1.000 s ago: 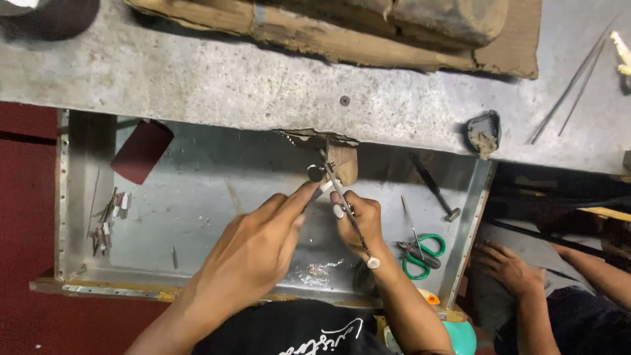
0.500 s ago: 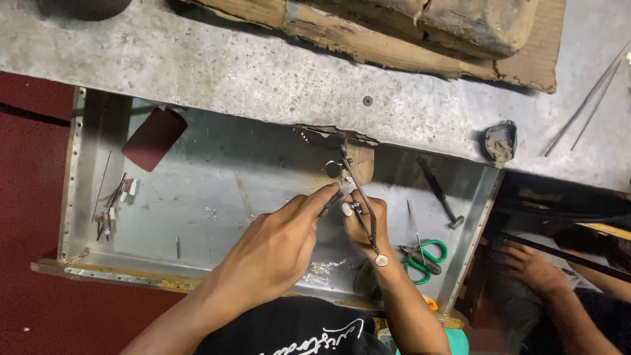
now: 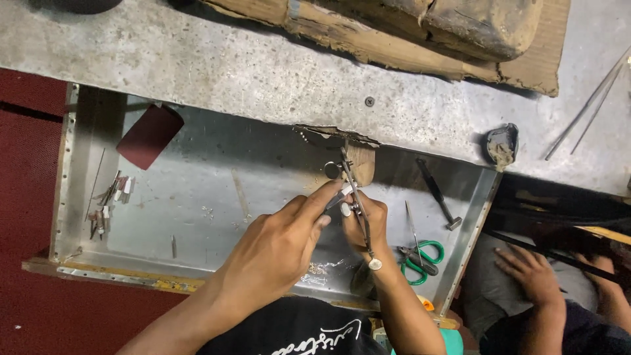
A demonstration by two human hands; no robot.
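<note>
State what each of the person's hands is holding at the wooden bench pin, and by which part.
The right hand holds a slim metal hand tool around its shaft. The left hand pinches something small at its fingertips; what it is cannot be told.

grey workbench (image 3: 197, 66): worn wood block (image 3: 407, 29), thin rods (image 3: 585, 108). metal tray (image 3: 197, 177) below: green scissors (image 3: 420, 258), small hammer (image 3: 439, 194).

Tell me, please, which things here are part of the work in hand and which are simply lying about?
In use: left hand, right hand, slim metal tool, small ring, wooden peg.
Lying about: green-handled scissors, small hammer, dark red sheet, thin rods.
</note>
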